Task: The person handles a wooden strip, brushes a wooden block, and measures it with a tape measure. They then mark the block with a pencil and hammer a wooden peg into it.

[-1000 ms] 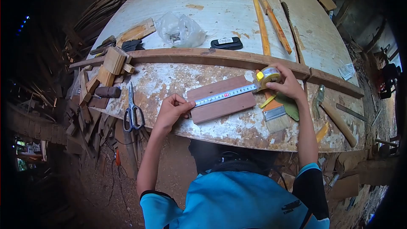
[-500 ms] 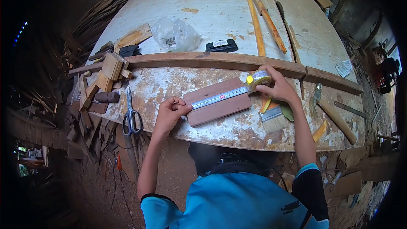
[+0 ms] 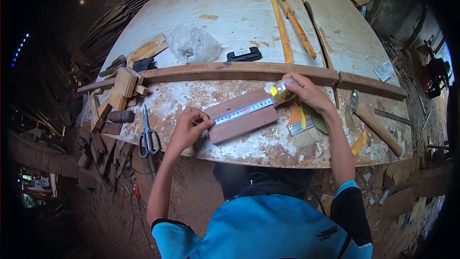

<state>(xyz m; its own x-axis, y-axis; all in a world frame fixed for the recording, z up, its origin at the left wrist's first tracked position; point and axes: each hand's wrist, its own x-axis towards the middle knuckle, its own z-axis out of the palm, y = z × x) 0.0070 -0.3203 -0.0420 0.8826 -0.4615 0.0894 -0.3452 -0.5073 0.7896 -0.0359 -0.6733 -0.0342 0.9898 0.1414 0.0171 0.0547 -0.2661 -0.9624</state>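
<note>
A reddish-brown wooden block (image 3: 247, 128) lies slightly slanted on the worn workbench (image 3: 191, 93). Along its upper face runs the pulled-out blade of a tape measure (image 3: 242, 112). Thumb and finger of my left hand (image 3: 189, 128) pinch the blade's end at the block's left edge. At the block's right end my right hand (image 3: 309, 95) is wrapped round the yellow tape case, its fingers over the top. Below that hand is a flat paintbrush (image 3: 303, 134) with pale bristles, next to a green leaf (image 3: 317, 122).
A long wooden beam (image 3: 230, 72) crosses the bench behind the block. Scissors (image 3: 149, 136) and stacked wood offcuts (image 3: 122, 88) lie left; a hammer (image 3: 378, 127) lies right. Beyond the beam are a plastic bag (image 3: 194, 45), a black case (image 3: 244, 54) and a saw (image 3: 316, 29).
My right hand has turned a little, tilting the tape case at the block's right end. The view has shifted slightly; the block and the left hand's pinch stay as they were.
</note>
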